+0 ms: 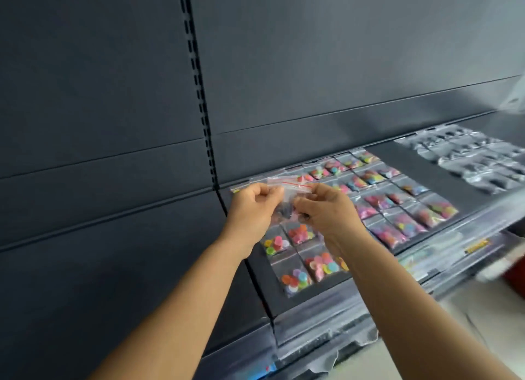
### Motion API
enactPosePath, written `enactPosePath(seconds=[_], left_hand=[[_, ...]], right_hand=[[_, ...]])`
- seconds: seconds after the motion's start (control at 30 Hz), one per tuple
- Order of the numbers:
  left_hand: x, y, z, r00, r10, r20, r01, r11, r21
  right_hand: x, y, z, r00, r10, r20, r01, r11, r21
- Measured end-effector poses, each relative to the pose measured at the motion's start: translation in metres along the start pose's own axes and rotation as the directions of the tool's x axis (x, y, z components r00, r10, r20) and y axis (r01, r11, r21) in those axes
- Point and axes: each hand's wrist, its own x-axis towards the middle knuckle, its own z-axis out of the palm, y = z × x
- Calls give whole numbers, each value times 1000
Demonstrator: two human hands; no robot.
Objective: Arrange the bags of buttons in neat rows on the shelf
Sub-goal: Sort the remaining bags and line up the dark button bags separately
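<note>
Forearms: bare, rising from the bottom edge, converging at mid-frame.
Left hand: fingers curled, pinching the left top corner of a held bag.
Right hand: fingers curled, pinching the right side of the same bag.
Held bag: clear, red strip along the top, raised between both hands above the shelf; dark contents, hard to make out.
Coloured bags: flat in rows on the shelf, below and right of the hands; several covered by the hands.
Clear bags: far right of the hands, blurred, cut off by the frame edge.
Open room: bare shelf strip between the two groups; bare dark back panel left of and above the hands.
Front edge: clear rail right of the right hand, label unreadable.
</note>
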Motion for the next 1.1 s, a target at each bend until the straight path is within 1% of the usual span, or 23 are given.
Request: enactPosePath(seconds=[0.1,0.17,0.27,0.4,0.47,0.57,0.67,0.73,0.8,0.97,1.1], left_hand=[[2,17,59,995,53,86,-58,997,50],[5,26,96,992,77,101,-85,993,78],[12,39,149,989,69,131,-78,995,64],[16,53,217,978,76,196,-83,996,23],[16,58,246,971,77,226,-80,997,5],[16,65,280,959,97,267,-101,995,1],[14,74,315,936,97,339,-84,995,-53],[16,78,341,918,91,386,-58,994,-95],[21,82,367,898,96,430,-62,994,-93],[34,93,425,812,121,571,-34,987,-160],[62,95,473,772,124,624,-7,983,-185]], right_hand=[[6,-1,-57,999,-5,-52,5,1000,-9],[8,-3,-94,998,-9,-61,8,1000,-12],[9,-7,-151,993,-35,-116,37,999,17],[7,-10,-220,970,-39,-241,66,992,106],[4,-10,-251,973,-25,-228,51,993,111],[-3,-7,-287,982,16,-190,-8,999,41],[-6,-5,-319,962,9,-271,-1,1000,29],[-8,-3,-340,933,7,-361,13,998,54],[-7,-1,-360,910,14,-414,12,998,60],[6,4,-409,894,41,-447,-11,997,71],[35,5,-451,901,64,-430,-30,996,86]])
